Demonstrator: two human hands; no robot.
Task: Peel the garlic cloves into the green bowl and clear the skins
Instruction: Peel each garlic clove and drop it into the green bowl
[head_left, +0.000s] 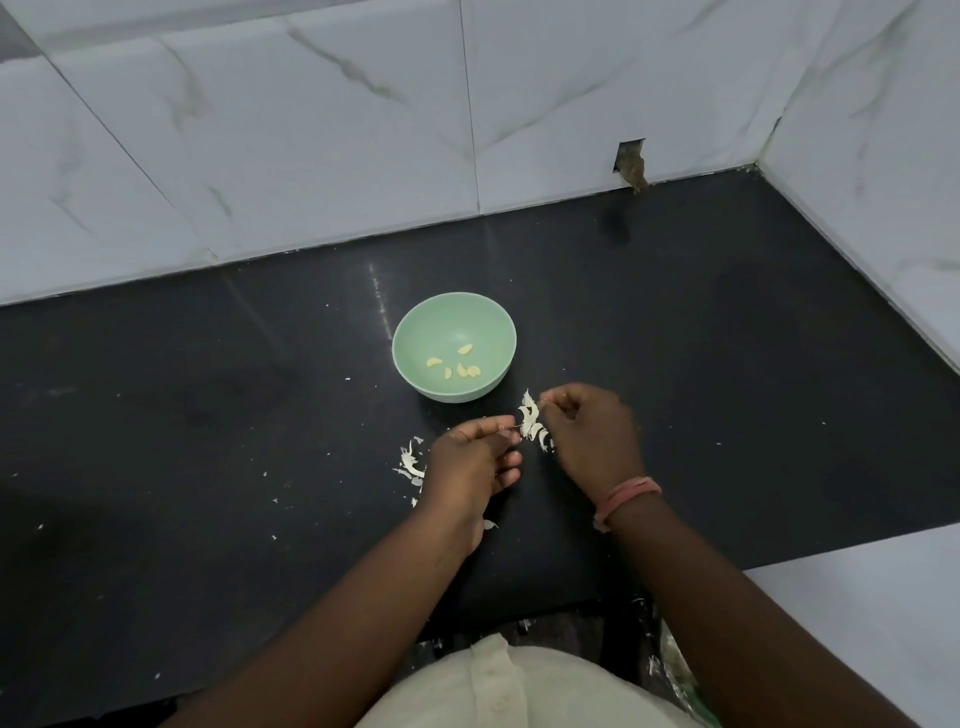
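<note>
At frame centre, both hands pinch papery white garlic skins (532, 423): left hand (470, 462), right hand (597, 431). Just above, the round pale-green bowl (415, 327) on the black desk (208, 395) holds peeled yellowish cloves (457, 364).

A dark, glossy worktop (208, 415) fills the middle of the frame. White marble-veined wall tiles (260, 130) run across the top and down the right edge. A small square cut-out (630, 156) with brownish debris sits in the tiles at upper right. A pink wristband (623, 499) shows right of centre, and a cream garment (498, 686) at the bottom.
</note>
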